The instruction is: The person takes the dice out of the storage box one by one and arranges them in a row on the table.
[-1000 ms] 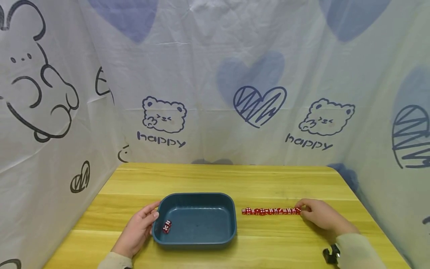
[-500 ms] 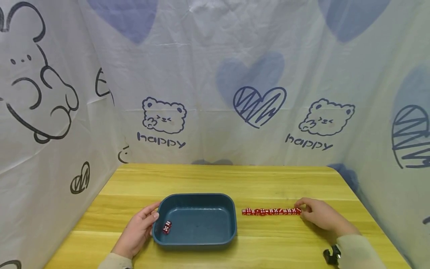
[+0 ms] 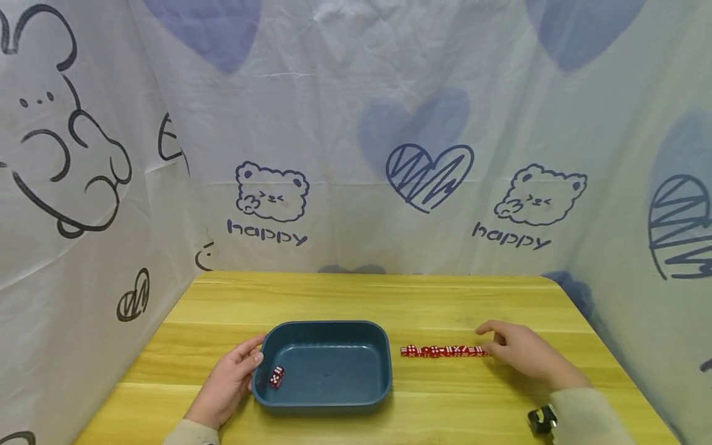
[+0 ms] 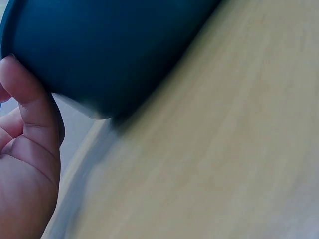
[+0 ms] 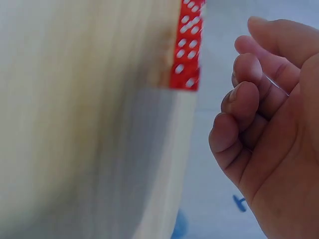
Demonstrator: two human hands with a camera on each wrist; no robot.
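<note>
A dark blue rectangular tray (image 3: 328, 405) sits on the wooden table. At its left rim my left hand (image 3: 228, 377) grips it, thumb on the near side and fingers round the outside; the left wrist view shows the thumb along the tray's wall (image 4: 104, 45). Dark red dice (image 3: 276, 377) with white pips lie inside near the left wall. Right of the tray runs a straight row of red dice (image 3: 445, 351). My right hand (image 3: 517, 349) hovers at the row's right end, fingers loosely bent and holding nothing; in the right wrist view the end dice (image 5: 187, 50) stand apart from the fingertips.
The yellow wood-grain table (image 3: 345, 296) reaches back to a white curtain (image 3: 334, 123) printed with hearts and bears. More of this cloth hangs along the left and right sides. A black wrist device (image 3: 542, 420) shows at the right sleeve.
My right hand has lifted off the row's right end and shifted slightly left, its fingers parting. My left hand and the tray have stayed in place.
</note>
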